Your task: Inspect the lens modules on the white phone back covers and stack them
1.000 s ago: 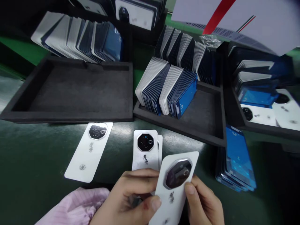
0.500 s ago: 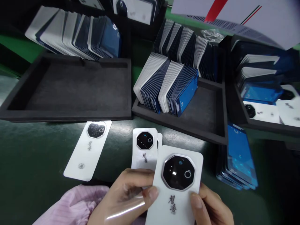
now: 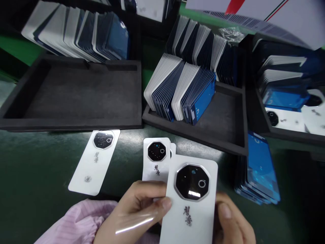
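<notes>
My left hand (image 3: 137,210) pinches the left edge of a white phone back cover (image 3: 188,217), thumb on its front. The cover stands tilted toward me, with a glossy black octagonal camera area and dark lettering below. A strip of clear film (image 3: 134,225) lies across my left thumb and wrist. At the cover's right edge is my right hand (image 3: 233,220), thumb off its front and slightly blurred; its other fingers are partly hidden behind the cover. Behind the held cover, white covers (image 3: 156,171) overlap on the table. Another white cover (image 3: 95,166) lies flat to the left.
A black tray (image 3: 76,123) stands at the left, with a row of covers (image 3: 76,30) behind it. A second black tray (image 3: 228,112) holds fanned covers (image 3: 177,88). At the right lie a stack of blue-filmed covers (image 3: 261,166) and another loaded tray (image 3: 286,133).
My right thumb has come off the cover's front and moved right, beyond its edge. The held cover has shifted slightly up and left. My left hand keeps its grip.
</notes>
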A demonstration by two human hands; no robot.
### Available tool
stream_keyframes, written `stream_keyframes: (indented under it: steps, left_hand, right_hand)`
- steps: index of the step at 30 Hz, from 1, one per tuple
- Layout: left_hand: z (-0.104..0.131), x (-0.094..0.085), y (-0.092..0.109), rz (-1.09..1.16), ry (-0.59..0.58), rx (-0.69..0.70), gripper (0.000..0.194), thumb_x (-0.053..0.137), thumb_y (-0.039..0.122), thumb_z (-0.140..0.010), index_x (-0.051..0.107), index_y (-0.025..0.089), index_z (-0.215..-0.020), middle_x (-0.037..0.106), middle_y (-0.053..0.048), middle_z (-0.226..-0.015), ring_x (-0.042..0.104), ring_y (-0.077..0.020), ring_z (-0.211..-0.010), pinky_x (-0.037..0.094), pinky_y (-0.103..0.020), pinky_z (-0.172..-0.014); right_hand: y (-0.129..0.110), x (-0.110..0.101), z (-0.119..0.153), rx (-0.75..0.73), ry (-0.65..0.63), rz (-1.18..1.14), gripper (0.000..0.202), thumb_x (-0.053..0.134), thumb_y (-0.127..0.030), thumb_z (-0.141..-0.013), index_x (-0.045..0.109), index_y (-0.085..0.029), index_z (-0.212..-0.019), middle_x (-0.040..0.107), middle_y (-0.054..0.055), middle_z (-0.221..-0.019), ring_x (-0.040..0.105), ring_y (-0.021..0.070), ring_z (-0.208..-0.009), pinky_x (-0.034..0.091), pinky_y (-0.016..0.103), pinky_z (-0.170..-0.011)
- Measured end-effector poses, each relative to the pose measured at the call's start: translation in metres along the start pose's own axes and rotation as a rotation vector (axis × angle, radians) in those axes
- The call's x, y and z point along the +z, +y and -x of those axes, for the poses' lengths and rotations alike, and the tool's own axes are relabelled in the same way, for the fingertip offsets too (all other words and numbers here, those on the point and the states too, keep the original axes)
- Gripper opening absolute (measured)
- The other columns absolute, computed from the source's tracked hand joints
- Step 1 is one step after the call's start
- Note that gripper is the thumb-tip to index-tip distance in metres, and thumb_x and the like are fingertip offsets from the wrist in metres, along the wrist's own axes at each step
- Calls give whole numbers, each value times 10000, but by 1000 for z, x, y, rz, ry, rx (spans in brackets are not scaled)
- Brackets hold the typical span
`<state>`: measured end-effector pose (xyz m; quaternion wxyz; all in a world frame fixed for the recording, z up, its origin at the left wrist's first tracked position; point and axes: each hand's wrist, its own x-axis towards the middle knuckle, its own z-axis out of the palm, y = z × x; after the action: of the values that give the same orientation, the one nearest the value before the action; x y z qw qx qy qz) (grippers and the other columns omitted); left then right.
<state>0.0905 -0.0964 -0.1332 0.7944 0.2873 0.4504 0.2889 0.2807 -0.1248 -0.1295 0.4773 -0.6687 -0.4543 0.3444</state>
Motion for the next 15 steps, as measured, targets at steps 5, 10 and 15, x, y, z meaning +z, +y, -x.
stream_keyframes:
  steps: [5,10,15]
  left_hand:
    - [-15,9,9,-311,-12,124,382,546,257,-1020,544,184,-645,454,35,-665,401,-125,-611,331,-253,-554]
    - [-21,14,2,-585,15,317,260,528,87,-953,561,198,-720,581,16,-745,553,-139,-679,435,-227,-638]
    - [-23,11,0,-612,-1,376,241,568,71,-924,702,206,-777,721,-7,-786,714,-154,-724,547,-179,-688]
  right_hand:
    - [2,0,-5,-140,176,-137,266,524,-24,-940,696,-218,-876,618,3,-759,546,154,-662,412,289,-565]
    - [7,1,-1,-450,-266,205,215,636,-211,-982,701,-229,-1185,629,63,-1054,611,198,-846,511,332,-685]
    - [2,0,-4,-425,-397,320,252,751,-213,-916,700,-238,-1161,619,55,-1136,633,189,-970,551,287,-792]
